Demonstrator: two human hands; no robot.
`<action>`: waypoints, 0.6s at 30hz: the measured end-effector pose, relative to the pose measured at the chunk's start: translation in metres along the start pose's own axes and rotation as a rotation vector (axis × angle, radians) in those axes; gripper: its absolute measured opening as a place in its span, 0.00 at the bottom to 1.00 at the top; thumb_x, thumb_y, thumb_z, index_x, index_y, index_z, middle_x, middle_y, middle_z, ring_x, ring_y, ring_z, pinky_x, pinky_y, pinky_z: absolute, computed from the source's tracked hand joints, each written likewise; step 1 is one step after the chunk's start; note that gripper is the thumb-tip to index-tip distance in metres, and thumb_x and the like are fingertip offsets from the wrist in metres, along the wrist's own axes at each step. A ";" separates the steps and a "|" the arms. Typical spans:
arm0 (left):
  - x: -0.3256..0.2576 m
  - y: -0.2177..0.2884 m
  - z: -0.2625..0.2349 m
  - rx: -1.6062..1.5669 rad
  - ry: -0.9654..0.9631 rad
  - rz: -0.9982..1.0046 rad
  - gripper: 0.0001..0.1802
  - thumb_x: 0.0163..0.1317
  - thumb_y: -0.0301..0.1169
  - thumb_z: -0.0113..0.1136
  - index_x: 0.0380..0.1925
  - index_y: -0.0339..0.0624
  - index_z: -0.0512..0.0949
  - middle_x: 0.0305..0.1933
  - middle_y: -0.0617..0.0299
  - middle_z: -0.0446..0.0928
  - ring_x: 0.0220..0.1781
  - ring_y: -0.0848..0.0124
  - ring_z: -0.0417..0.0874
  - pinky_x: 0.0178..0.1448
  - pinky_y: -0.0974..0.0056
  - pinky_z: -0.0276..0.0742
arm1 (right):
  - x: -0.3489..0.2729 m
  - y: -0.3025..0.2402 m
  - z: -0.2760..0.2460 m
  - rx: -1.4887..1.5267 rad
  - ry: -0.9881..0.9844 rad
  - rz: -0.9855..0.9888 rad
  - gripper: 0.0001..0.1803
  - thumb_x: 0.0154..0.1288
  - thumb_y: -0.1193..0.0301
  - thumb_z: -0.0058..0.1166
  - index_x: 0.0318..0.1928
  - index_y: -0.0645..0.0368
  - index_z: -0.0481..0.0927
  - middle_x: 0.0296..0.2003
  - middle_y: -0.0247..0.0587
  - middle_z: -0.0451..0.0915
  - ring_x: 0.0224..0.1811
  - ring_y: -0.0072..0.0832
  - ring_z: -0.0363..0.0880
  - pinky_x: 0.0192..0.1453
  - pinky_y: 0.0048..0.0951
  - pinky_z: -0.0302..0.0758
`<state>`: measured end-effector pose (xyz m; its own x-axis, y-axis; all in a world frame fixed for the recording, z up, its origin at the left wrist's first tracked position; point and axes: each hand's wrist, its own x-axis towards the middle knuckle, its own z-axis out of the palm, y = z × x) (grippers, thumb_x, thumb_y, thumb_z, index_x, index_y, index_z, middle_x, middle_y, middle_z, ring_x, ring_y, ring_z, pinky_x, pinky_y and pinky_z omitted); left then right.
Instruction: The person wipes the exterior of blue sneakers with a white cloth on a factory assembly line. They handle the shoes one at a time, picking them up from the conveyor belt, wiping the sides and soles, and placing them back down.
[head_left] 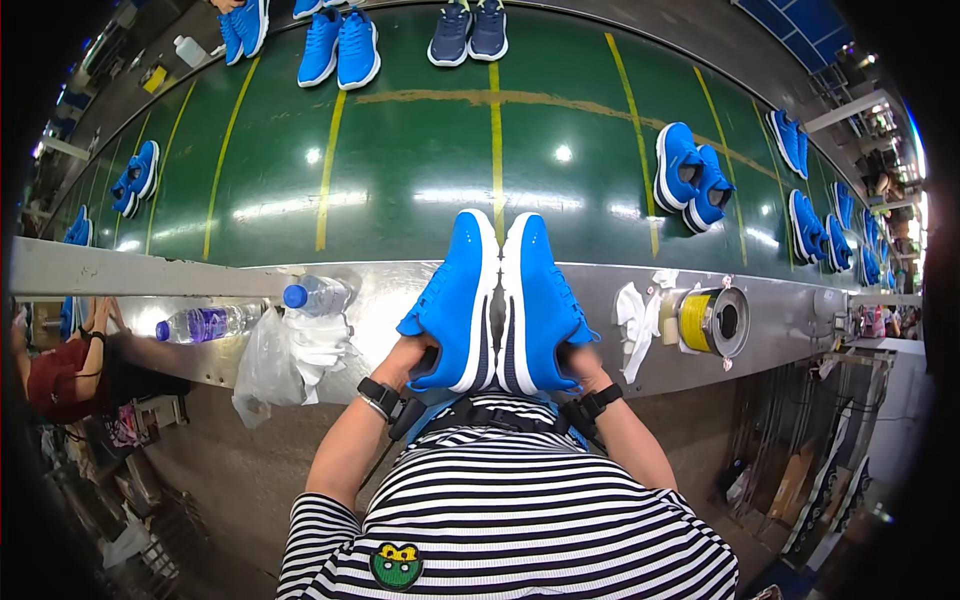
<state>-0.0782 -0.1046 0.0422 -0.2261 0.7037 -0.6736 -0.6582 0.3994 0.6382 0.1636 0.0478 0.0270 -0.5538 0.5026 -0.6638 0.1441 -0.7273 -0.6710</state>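
Note:
Two bright blue sneakers with white soles are held up side by side in front of my body, toes pointing away and soles turned toward each other. My left hand [408, 358] grips the left sneaker [450, 300] at its heel opening, with the fingers partly hidden inside. On the other side, my right hand [584, 364] has hold of the right sneaker [540, 300] in the same way, its fingers mostly hidden by the collar. The two soles touch or nearly touch near the toes, above the metal ledge [390, 290].
Beyond the ledge runs a green conveyor belt [420, 150] with yellow lines, carrying blue sneaker pairs [690, 178] and a dark pair [468, 35]. Bottles [318, 295], a plastic bag [268, 370], white tissues [632, 325] and a yellow-labelled roll [705, 320] lie on the ledge. Another person [65, 375] works at left.

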 end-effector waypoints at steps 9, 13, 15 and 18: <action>0.003 -0.009 -0.008 -0.074 0.023 0.121 0.16 0.61 0.28 0.47 0.50 0.40 0.68 0.44 0.59 0.74 0.43 0.70 0.76 0.47 0.65 0.74 | 0.018 0.005 -0.017 0.082 -0.116 -0.007 0.19 0.63 0.70 0.45 0.54 0.61 0.66 0.49 0.42 0.72 0.48 0.31 0.72 0.53 0.32 0.69; 0.009 -0.012 -0.027 0.012 -0.049 0.122 0.16 0.60 0.31 0.48 0.48 0.39 0.70 0.44 0.59 0.74 0.43 0.71 0.75 0.48 0.66 0.72 | 0.018 0.007 -0.028 0.028 -0.119 -0.100 0.15 0.61 0.70 0.48 0.49 0.61 0.71 0.44 0.40 0.75 0.43 0.27 0.75 0.48 0.29 0.72; 0.005 -0.005 -0.026 0.117 -0.055 0.168 0.16 0.60 0.32 0.49 0.47 0.39 0.70 0.44 0.59 0.74 0.43 0.72 0.75 0.48 0.66 0.72 | 0.015 0.004 -0.029 -0.020 -0.122 -0.134 0.15 0.61 0.70 0.48 0.49 0.60 0.71 0.44 0.39 0.75 0.44 0.25 0.74 0.49 0.28 0.71; -0.001 0.000 -0.019 0.180 -0.024 0.238 0.18 0.58 0.28 0.50 0.49 0.37 0.69 0.44 0.59 0.74 0.43 0.70 0.75 0.48 0.67 0.71 | 0.006 -0.005 -0.022 -0.024 -0.084 -0.136 0.15 0.60 0.71 0.48 0.48 0.60 0.72 0.44 0.37 0.75 0.44 0.24 0.73 0.49 0.27 0.71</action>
<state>-0.0922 -0.1167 0.0361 -0.3402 0.8030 -0.4894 -0.4500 0.3179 0.8345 0.1780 0.0646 0.0194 -0.6361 0.5544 -0.5367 0.0823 -0.6429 -0.7615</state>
